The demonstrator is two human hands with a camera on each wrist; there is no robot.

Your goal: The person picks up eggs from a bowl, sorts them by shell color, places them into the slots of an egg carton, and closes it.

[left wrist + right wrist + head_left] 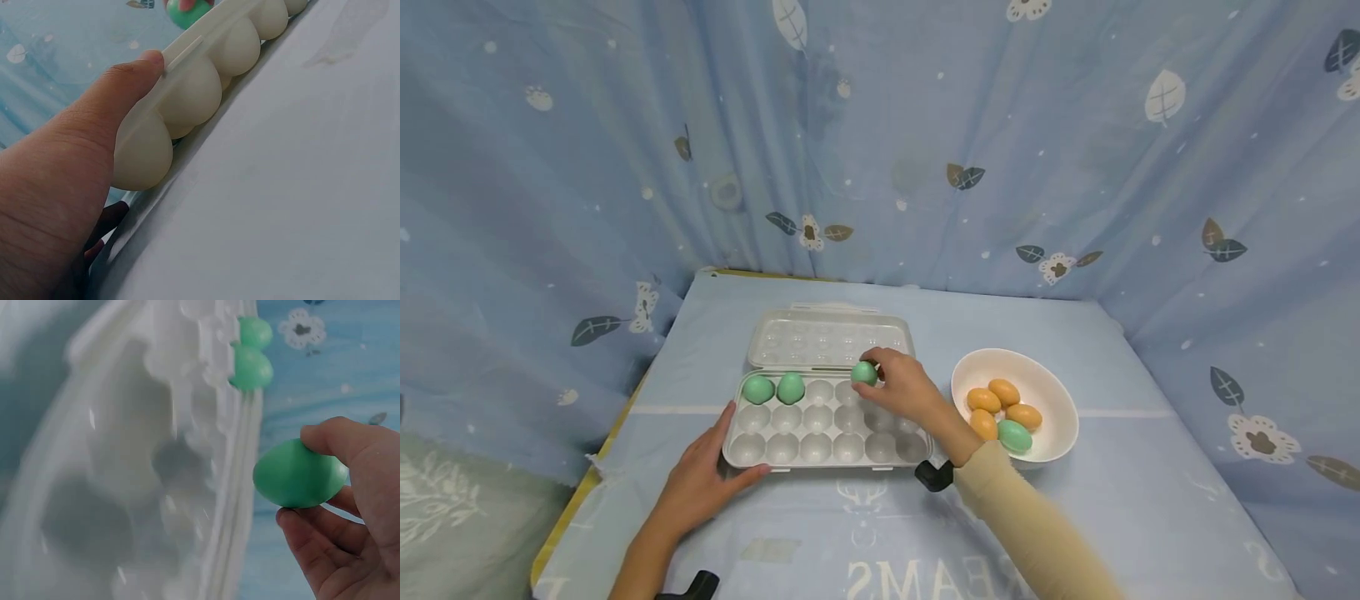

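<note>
A white egg tray [816, 448] lies with its lid [831, 337] folded back behind it. Two green eggs [791, 388] sit in the back row's left cups. Over that same back row, right of the middle, my right hand [904, 387] pinches a third green egg [300, 474] between thumb and fingers. The egg is held apart from the cups in the right wrist view. My left hand [703, 475] holds the tray's front left corner, its thumb [140, 72] on the front rim and its fingers along the left side.
To the right of the tray stands a white bowl [1060, 417] holding several orange eggs [1024, 416] and one green egg [1015, 436]. A pale blue cloth [820, 542] covers the table. Patterned blue curtains [887, 150] hang behind and at both sides.
</note>
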